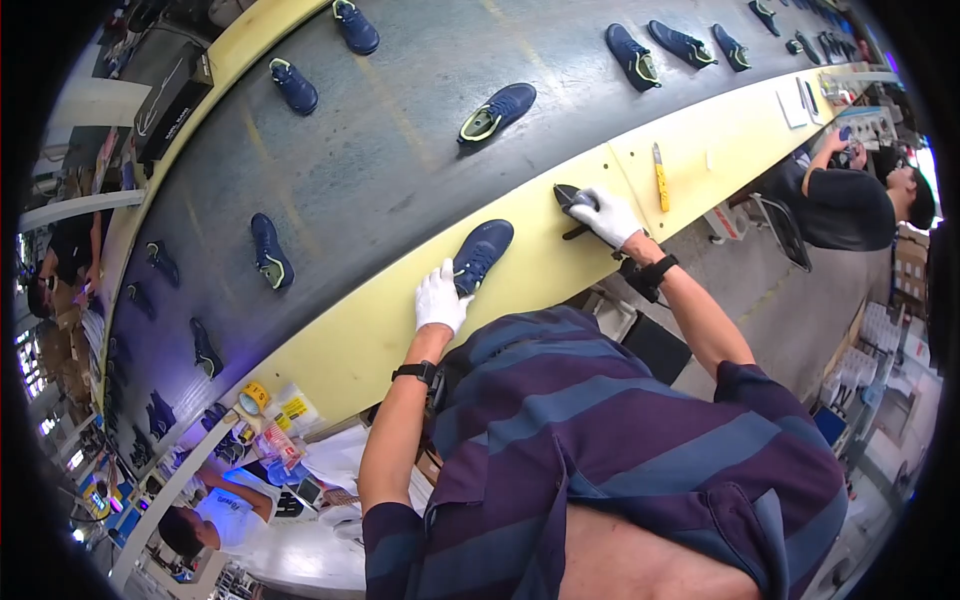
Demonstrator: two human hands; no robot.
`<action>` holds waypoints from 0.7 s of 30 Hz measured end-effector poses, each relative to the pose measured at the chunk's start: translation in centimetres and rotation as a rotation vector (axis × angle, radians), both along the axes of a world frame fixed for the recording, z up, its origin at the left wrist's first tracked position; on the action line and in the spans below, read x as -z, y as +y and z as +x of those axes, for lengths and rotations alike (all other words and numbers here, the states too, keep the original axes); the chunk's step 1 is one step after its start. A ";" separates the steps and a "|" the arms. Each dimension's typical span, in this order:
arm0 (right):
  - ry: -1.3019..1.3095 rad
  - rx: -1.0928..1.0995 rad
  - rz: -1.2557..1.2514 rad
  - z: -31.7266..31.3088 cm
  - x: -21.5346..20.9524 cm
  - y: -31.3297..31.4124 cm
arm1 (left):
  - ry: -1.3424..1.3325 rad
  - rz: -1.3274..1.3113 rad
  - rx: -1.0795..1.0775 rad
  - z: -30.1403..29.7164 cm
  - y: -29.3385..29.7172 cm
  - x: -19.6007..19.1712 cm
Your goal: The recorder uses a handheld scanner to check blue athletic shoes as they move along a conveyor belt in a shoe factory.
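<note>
A navy lace-up sneaker (487,248) lies on the yellow ledge in front of me, its toe pointing away and to the right. My left hand (441,300), in a white glove, is closed on its heel end. Further right, my right hand (610,218), also gloved in white, has its fingers closed over a dark object (568,196) resting on the ledge. That object has a rounded end and a black strip jutting out under the hand; the glove hides the rest, so its kind is unclear.
A dark conveyor belt (400,170) beyond the ledge (340,345) carries several navy sneakers. A yellow box cutter (661,178) lies right of my right hand. Yellow tape (257,393) and packets are at the left. Co-workers (850,205) sit at right and lower left.
</note>
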State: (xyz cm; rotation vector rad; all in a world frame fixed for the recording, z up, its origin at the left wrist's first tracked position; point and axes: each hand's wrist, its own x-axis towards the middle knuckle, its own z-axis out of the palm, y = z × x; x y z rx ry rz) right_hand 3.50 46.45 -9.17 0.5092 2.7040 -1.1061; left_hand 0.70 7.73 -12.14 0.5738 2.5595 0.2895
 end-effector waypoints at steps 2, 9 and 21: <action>-0.095 -0.038 0.056 0.1 0.1 -1.0 | -0.012 -0.006 0.001 0.2 0.6 -0.3; -0.133 -0.233 -0.003 -4.3 -4.4 -9.9 | -0.047 -0.021 -0.022 -1.8 1.4 -0.2; -0.322 -0.335 -0.034 -4.9 -2.7 -15.8 | -0.268 0.020 -0.119 -1.5 -0.4 -0.5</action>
